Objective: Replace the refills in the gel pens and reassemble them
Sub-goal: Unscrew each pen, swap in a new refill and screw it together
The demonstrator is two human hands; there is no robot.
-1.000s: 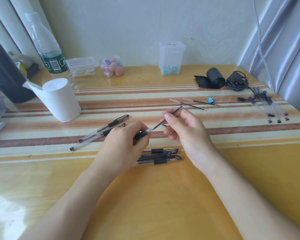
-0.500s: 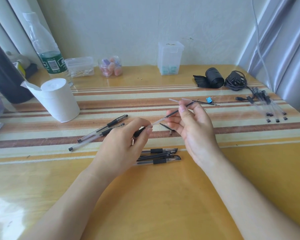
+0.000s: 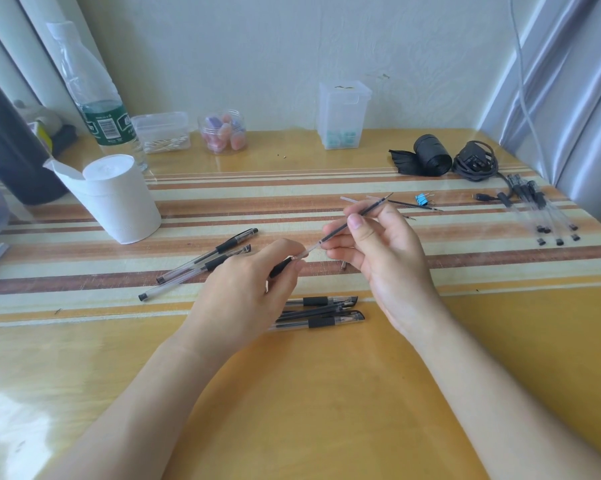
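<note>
Counter [image 3: 327,393] with its striped mat carries everything, and both my hands work just above its middle. My left hand [image 3: 243,289] is curled round a pen barrel [image 3: 280,267], so only the black grip end shows past my fingers. My right hand [image 3: 389,258] is beside it, further from me, with thumb and forefinger pinched on the refill [image 3: 337,232].

A heap of assembled pens [image 3: 320,311] lies under and just behind my left hand. Two more pens [image 3: 202,263] lie off to its left, and a row of clear barrels [image 3: 541,209] sits well apart at the far right. Some loose refills [image 3: 406,204] lie beyond my right hand.

What matters is the line of the refill. It slants from the mouth of the barrel at my left fingertips, up and away to the right, with the thin writing point furthest from me. Its clear tail end meets the barrel's mouth; how much is inside I cannot tell. As I judge it, the next move is a slide along that slant, with the left hand holding the barrel in line and the right doing the travel. If the two go out of line, I expect the thin tube to bend or catch at the mouth.
</note>
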